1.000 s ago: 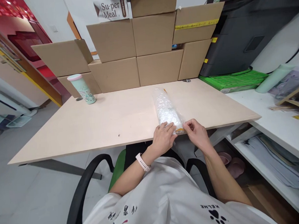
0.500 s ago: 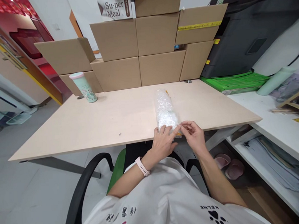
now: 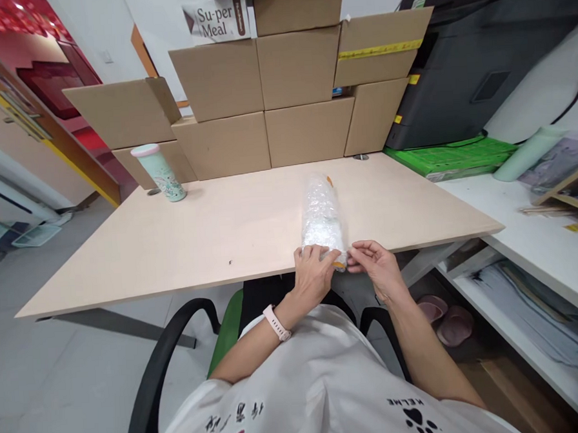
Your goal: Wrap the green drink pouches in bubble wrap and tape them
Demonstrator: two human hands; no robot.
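Note:
A long bundle in clear bubble wrap (image 3: 320, 208) lies on the light wooden table with its near end at the front edge. Bits of orange show at its far right corner and its near end; what is inside cannot be made out. My left hand (image 3: 312, 268), with a pink band on the wrist, grips the near end with bent fingers on top. Just right of that end, my right hand (image 3: 376, 269) is closed in a pinch, thumb against the forefinger. Whatever is between those fingertips is too small to tell.
A mint tumbler with a pink lid (image 3: 159, 173) stands at the table's back left. Cardboard boxes (image 3: 311, 131) are stacked along the back edge. To the right, a dark grey machine (image 3: 460, 72) sits near a green flat pack (image 3: 451, 159) on a white shelf unit (image 3: 536, 229).
The bundle has turned slightly, its far end shifting right. My right hand has drawn a little to the right and down, away from my left fingers. My left hand stays on the near end.

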